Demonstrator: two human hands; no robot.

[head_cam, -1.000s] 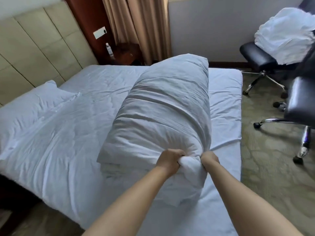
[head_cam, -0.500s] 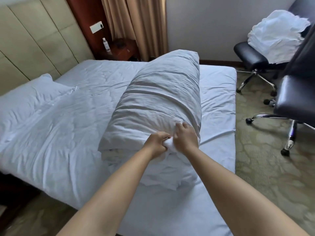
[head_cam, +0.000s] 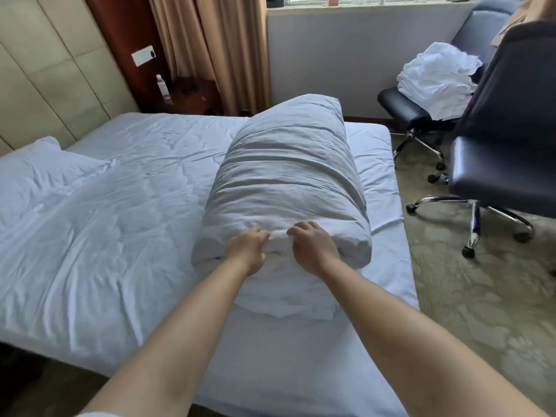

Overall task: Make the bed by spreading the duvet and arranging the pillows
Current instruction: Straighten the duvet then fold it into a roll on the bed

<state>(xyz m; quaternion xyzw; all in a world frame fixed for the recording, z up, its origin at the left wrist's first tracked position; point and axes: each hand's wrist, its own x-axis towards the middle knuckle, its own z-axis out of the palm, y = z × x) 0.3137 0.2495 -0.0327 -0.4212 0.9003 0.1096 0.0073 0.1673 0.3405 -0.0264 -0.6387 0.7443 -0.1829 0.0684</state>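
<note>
A folded white duvet (head_cam: 288, 176) lies as a thick bundle on the right half of the bed (head_cam: 126, 212), running away from me. My left hand (head_cam: 248, 249) and my right hand (head_cam: 313, 248) sit side by side at its near end, fingers curled into a fold of the top layer. A white pillow (head_cam: 33, 176) lies at the left by the padded headboard (head_cam: 51, 73). The sheet under the bundle is wrinkled.
Two dark office chairs stand right of the bed, the near chair (head_cam: 508, 164) close to the mattress edge, the far chair (head_cam: 412, 112) carrying a pile of white linen (head_cam: 436, 79). A nightstand with a water bottle (head_cam: 163, 88) stands by the curtain.
Both hands moved up from the bunched lower end of the duvet onto the edge of its top layer. The view has lifted to show the window sill.
</note>
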